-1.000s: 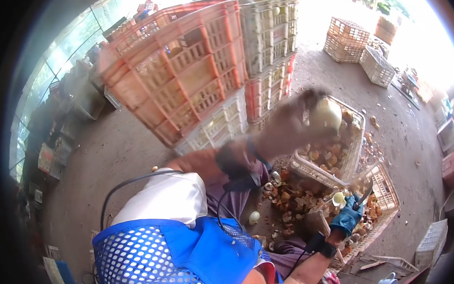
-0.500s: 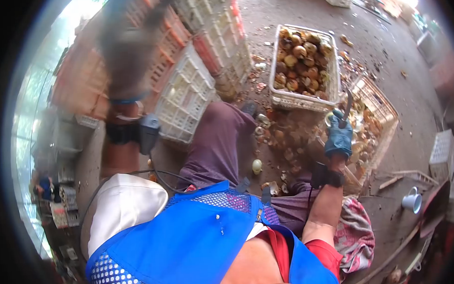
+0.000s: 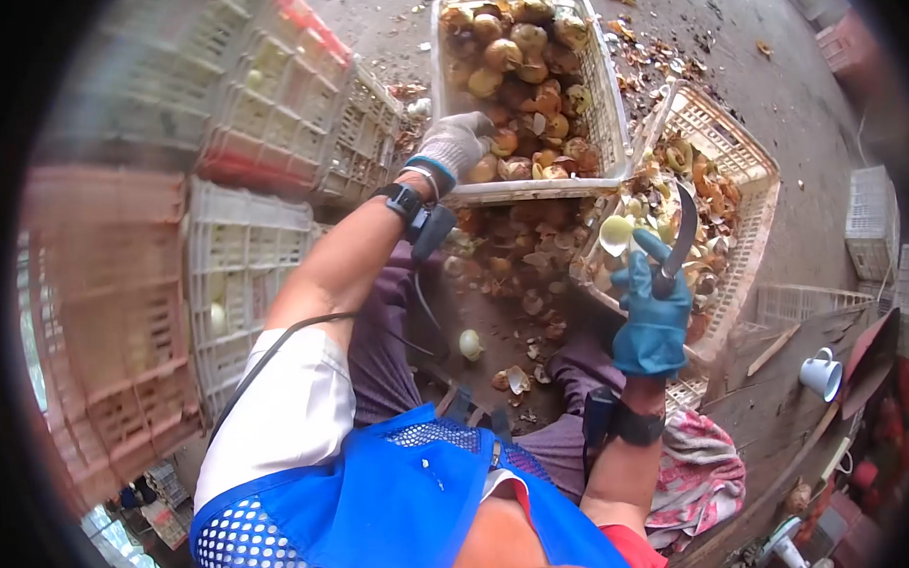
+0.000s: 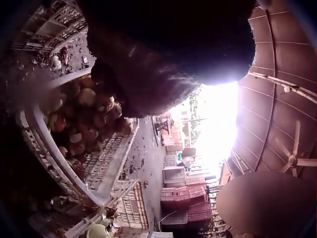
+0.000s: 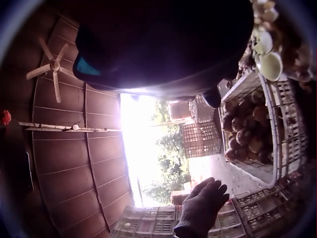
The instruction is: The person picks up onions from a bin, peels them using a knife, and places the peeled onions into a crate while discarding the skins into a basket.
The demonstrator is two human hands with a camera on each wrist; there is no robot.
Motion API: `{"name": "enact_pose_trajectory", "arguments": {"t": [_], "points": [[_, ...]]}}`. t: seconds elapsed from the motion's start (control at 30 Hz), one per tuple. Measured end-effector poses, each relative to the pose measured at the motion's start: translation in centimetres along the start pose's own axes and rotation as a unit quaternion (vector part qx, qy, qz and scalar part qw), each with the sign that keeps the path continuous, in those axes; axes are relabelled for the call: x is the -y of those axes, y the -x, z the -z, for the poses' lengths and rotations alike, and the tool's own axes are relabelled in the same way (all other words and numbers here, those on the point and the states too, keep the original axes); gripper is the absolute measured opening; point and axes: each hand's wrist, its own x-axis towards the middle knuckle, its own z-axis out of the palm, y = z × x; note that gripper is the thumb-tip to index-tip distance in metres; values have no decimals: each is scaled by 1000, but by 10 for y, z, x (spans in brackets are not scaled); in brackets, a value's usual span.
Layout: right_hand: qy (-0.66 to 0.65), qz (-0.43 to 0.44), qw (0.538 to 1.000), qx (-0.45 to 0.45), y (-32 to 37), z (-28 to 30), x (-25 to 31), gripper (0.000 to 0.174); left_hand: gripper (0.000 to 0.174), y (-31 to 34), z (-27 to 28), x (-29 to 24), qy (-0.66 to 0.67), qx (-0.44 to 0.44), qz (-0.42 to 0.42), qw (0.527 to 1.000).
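My left hand (image 3: 455, 146), in a pale knit glove, is over the left rim of a crate (image 3: 531, 189) of brown-skinned onions (image 3: 531, 41). In the right wrist view the left hand (image 5: 202, 208) has its fingers extended, with nothing seen in them. My right hand (image 3: 653, 317), in a blue glove, grips a knife, its curved blade (image 3: 685, 231) pointing up. Beside the blue fingers is a pale cut onion piece (image 3: 616, 234), over a tilted crate (image 3: 757, 208) of peels and scraps. Whether the right hand touches that piece, I cannot tell.
Stacked crates (image 3: 116, 326) stand along the left, some with pale onions. Peels and a pale onion (image 3: 470, 345) lie on the ground between the legs. At the right are a light blue mug (image 3: 821, 375), a patterned cloth (image 3: 693, 476) and a white crate (image 3: 871, 224).
My left hand, earlier holding a pale onion, swung left over the stacked crates and is now back at the onion crate without it. My right hand still holds the knife. The head view has shifted.
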Motion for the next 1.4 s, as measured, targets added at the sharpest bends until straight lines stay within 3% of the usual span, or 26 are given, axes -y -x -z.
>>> {"name": "enact_pose_trajectory", "arguments": {"t": [0.07, 0.33, 0.5, 0.77, 0.97, 1.07, 1.2, 1.23, 1.4], "points": [[8, -21, 1000, -8, -8, 0, -5, 32, 30, -39, -38, 29, -27, 13, -15, 999], [69, -49, 996, 5, -35, -11, 2, 37, 41, -107, -79, 41, -156, 107, -77, 979], [110, -75, 991, 16, -48, -13, 8, 40, 34, -135, -111, 45, -268, 150, -145, 941], [111, -89, 989, 25, -63, -12, 10, 39, 35, -162, -144, 53, -314, 176, -78, 930], [100, -86, 991, 28, -72, -16, 13, 39, 47, -154, -145, 30, -324, 221, -76, 917], [102, -84, 991, 26, -75, -14, 13, 38, 47, -165, -134, 30, -286, 246, -57, 924], [100, -90, 991, 28, -76, -13, 11, 38, 47, -166, -136, 33, -343, 267, -46, 899], [97, -88, 991, 30, -76, -12, 11, 38, 54, -168, -146, 40, -340, 248, -43, 906], [104, -88, 990, 25, -74, -10, 10, 37, 67, -166, -138, 28, -383, 325, -83, 861]]}}
